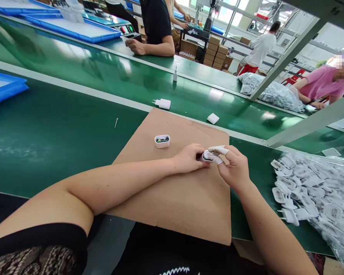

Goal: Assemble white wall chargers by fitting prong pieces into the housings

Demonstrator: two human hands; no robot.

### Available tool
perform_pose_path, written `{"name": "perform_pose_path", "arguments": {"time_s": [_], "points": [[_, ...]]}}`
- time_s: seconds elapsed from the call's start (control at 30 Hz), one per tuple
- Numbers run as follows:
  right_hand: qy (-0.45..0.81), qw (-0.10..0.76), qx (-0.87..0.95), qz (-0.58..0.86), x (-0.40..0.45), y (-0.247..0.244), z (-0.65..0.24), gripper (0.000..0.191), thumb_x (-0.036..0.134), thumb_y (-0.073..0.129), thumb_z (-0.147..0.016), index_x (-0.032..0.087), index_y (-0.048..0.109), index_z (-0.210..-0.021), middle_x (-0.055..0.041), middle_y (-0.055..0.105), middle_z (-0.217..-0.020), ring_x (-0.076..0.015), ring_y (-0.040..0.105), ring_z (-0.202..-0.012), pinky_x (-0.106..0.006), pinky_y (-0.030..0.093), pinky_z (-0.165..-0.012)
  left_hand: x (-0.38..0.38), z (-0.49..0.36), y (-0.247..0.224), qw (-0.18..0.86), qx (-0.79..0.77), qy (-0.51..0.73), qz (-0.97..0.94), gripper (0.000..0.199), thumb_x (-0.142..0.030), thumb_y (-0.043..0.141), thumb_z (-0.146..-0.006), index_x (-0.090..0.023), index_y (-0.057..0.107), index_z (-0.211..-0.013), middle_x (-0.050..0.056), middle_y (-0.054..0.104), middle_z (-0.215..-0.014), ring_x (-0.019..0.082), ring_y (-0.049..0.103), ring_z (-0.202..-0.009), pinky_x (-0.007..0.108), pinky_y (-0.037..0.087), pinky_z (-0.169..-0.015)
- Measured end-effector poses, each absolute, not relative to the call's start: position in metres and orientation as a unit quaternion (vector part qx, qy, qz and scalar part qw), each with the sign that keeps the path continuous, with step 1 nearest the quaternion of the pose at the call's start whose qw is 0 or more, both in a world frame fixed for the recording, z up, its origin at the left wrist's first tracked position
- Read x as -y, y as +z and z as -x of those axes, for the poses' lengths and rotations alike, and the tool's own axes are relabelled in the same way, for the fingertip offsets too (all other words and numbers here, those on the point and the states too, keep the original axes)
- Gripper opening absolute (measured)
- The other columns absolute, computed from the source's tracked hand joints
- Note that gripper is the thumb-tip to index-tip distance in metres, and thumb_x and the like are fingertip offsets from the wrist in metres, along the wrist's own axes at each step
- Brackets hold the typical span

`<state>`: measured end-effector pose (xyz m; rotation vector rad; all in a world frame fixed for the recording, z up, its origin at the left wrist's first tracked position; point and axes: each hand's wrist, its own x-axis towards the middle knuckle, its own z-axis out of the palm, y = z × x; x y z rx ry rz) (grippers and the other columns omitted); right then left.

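The white adapter housing (206, 156) sits right of centre, over the cardboard sheet (172, 198), near its right edge. The left hand (189, 158) grips it from the left between thumb and fingers; the right hand (235, 165) closes thumb and finger on it from the right (both digits wear pale, wrinkled covers).

From the hands, smooth brown cardboard runs down to a straight near edge at lower centre and slants away on the left to the glossy green tabletop (60, 130). At right, the clear plastic bag (318, 198) of white plastic parts lies beyond a strip of green. A rounded, open charger shell (162, 141) showing circuitry rests upper left of the hands; a pale rail (114, 97) crosses behind the sheet.
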<state>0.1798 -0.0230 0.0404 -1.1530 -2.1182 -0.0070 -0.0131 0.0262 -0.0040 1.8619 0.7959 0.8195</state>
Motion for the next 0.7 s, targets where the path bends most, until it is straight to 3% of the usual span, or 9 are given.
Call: {"name": "perform_pose_path", "arguments": {"time_s": [0.17,0.7], "points": [[-0.005,0.324,0.828,0.457,0.0221,0.0408,-0.1782,0.022,0.014,0.058,-0.09,0.026,0.075,-0.097,-0.0055,0.079,-0.095,-0.0235,0.073,-0.088,-0.035,0.058,-0.075,-0.0261,0.0132,-0.0053,0.467,-0.326,0.336,-0.75,0.02,-0.032,0.082,-0.078,-0.017,0.07,-0.082,0.004,0.067,-0.091,0.019,0.064,-0.088,0.031,0.05,-0.078],[-0.034,0.277,0.845,0.457,0.019,0.0478,-0.1746,0.035,0.004,0.052,-0.078,0.025,0.073,-0.097,-0.0034,0.077,-0.092,-0.0218,0.069,-0.082,-0.03,0.051,-0.065,-0.0264,0.0135,-0.0016,0.456,-0.328,0.334,-0.758,0.019,-0.031,0.079,-0.08,-0.018,0.066,-0.075,0.002,0.065,-0.083,0.018,0.062,-0.083,0.029,0.048,-0.072]]}}
